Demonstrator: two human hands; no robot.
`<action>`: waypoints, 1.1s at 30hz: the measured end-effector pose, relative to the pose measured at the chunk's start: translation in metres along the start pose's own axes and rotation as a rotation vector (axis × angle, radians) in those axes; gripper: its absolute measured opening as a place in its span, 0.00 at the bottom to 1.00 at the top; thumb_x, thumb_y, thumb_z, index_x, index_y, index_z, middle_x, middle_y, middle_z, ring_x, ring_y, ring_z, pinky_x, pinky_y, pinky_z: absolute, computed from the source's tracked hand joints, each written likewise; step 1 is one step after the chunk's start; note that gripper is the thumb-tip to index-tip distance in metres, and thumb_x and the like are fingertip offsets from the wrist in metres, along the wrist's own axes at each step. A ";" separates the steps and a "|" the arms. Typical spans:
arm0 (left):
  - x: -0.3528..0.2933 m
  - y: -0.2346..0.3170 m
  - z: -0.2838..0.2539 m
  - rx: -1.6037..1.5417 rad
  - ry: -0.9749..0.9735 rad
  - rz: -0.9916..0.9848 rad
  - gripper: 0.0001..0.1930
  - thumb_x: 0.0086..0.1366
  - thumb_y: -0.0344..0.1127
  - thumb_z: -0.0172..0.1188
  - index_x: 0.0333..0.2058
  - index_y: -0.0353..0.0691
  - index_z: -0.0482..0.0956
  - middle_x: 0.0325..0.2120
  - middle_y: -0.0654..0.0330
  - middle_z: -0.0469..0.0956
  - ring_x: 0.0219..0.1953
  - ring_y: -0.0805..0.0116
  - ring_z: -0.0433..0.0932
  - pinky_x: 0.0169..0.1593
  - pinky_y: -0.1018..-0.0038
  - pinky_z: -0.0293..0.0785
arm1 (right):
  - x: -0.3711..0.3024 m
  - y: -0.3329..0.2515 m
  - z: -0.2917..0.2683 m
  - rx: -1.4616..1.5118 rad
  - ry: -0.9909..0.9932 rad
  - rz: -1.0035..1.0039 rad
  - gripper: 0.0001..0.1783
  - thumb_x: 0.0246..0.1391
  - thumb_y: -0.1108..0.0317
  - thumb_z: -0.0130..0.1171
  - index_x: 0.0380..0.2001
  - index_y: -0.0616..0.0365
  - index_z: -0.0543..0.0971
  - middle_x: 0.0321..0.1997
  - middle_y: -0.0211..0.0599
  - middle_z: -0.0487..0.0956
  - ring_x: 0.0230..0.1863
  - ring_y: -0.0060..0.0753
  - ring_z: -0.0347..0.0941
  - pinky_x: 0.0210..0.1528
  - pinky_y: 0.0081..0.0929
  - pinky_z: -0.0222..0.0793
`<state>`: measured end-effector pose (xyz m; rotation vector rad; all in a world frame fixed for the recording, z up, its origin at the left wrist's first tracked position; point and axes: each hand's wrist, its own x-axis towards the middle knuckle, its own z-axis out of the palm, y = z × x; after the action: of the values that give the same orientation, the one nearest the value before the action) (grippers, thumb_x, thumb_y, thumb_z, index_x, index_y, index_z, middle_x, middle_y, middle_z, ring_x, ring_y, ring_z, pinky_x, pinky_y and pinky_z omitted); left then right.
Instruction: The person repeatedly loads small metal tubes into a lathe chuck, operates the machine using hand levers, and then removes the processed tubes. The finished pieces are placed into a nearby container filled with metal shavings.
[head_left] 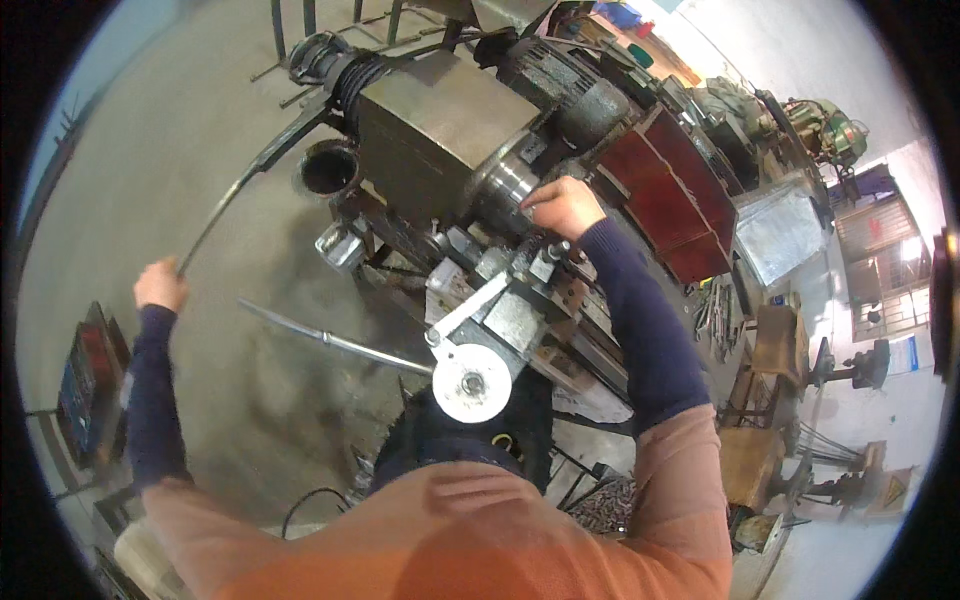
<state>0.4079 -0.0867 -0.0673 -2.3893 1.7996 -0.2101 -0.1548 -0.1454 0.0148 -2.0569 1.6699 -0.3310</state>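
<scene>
My left hand (162,285) is out at the far left, its fingers wrapped round the end of a long metal lever (215,215). That lever runs up to the rear end of a lathe's box-shaped headstock (440,110). My right hand (568,208) is at the front of the round, shiny chuck (503,188), fingers curled together and the fingertips against it. Whatever they pinch is too small to make out. Just below that hand sits the tool post (515,318) on its slide. A pale round handwheel (473,390) stands close in front of my body.
A metal rod (335,340) sticks out leftward from beside the handwheel. An electric motor (570,90) sits behind the headstock, and a red metal cabinet (670,195) stands to the right. Hand tools (715,318) lie farther right. A toolbox-like red and blue case (90,385) is at the left.
</scene>
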 end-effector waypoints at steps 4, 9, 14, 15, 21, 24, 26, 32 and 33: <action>0.106 -0.073 0.040 -0.029 0.139 -0.151 0.11 0.51 0.35 0.55 0.35 0.43 0.77 0.32 0.52 0.78 0.39 0.54 0.76 0.41 0.61 0.73 | 0.005 -0.010 0.000 -0.023 -0.001 0.043 0.18 0.28 0.62 0.54 0.28 0.54 0.82 0.25 0.45 0.79 0.29 0.39 0.76 0.36 0.28 0.69; 0.144 -0.049 0.023 -0.090 -0.050 -0.294 0.13 0.51 0.34 0.57 0.37 0.42 0.77 0.38 0.53 0.77 0.43 0.57 0.75 0.45 0.65 0.72 | 0.001 0.008 -0.003 -0.018 0.014 -0.022 0.19 0.28 0.64 0.54 0.30 0.52 0.82 0.26 0.47 0.78 0.29 0.42 0.75 0.37 0.31 0.70; 0.130 0.032 0.037 -0.913 0.521 0.320 0.14 0.49 0.25 0.53 0.38 0.37 0.77 0.35 0.55 0.78 0.41 0.60 0.77 0.45 0.68 0.71 | -0.045 0.014 -0.030 -0.059 0.353 -0.155 0.22 0.27 0.65 0.54 0.33 0.58 0.80 0.32 0.47 0.78 0.39 0.43 0.73 0.43 0.29 0.68; 0.102 0.071 0.025 -0.817 0.658 0.487 0.14 0.51 0.24 0.51 0.38 0.36 0.77 0.34 0.54 0.79 0.38 0.61 0.77 0.43 0.70 0.71 | -0.066 0.020 -0.038 -0.001 0.390 -0.143 0.22 0.28 0.65 0.54 0.33 0.60 0.79 0.37 0.45 0.77 0.42 0.42 0.71 0.46 0.29 0.66; 0.107 0.204 0.191 -0.742 -0.494 0.438 0.19 0.49 0.42 0.61 0.35 0.30 0.76 0.21 0.49 0.78 0.22 0.61 0.79 0.28 0.68 0.73 | -0.227 0.095 -0.048 0.079 0.560 0.083 0.22 0.28 0.71 0.53 0.34 0.61 0.79 0.38 0.43 0.78 0.41 0.37 0.73 0.47 0.27 0.66; 0.112 0.235 0.199 -0.169 -0.226 0.535 0.19 0.50 0.45 0.61 0.36 0.38 0.77 0.30 0.52 0.79 0.35 0.55 0.78 0.39 0.64 0.74 | -0.320 0.129 -0.035 0.096 0.623 0.393 0.21 0.27 0.73 0.50 0.32 0.63 0.79 0.33 0.44 0.79 0.38 0.34 0.74 0.46 0.26 0.65; 0.120 0.234 0.175 0.091 -0.277 0.641 0.15 0.51 0.41 0.59 0.38 0.44 0.77 0.34 0.54 0.78 0.39 0.57 0.77 0.42 0.61 0.72 | -0.365 0.148 -0.028 0.120 0.621 0.572 0.20 0.28 0.75 0.48 0.32 0.66 0.78 0.30 0.43 0.79 0.35 0.28 0.74 0.42 0.23 0.66; 0.080 0.223 0.115 -0.020 -0.193 0.575 0.16 0.53 0.43 0.56 0.42 0.52 0.75 0.32 0.56 0.79 0.38 0.55 0.77 0.40 0.60 0.72 | -0.485 0.258 -0.013 -0.195 0.644 1.118 0.21 0.33 0.71 0.53 0.37 0.62 0.79 0.35 0.43 0.80 0.39 0.35 0.76 0.43 0.26 0.68; 0.073 0.229 0.096 -0.097 -0.194 0.545 0.17 0.53 0.43 0.56 0.43 0.50 0.75 0.32 0.56 0.79 0.38 0.55 0.77 0.40 0.60 0.72 | -0.544 0.304 -0.003 -0.304 0.599 1.112 0.25 0.33 0.72 0.54 0.42 0.58 0.77 0.40 0.46 0.78 0.44 0.41 0.74 0.47 0.29 0.67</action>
<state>0.2311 -0.2162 -0.2049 -1.7977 2.3060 0.1678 -0.5421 0.3345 -0.0777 -0.8993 3.0505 -0.3136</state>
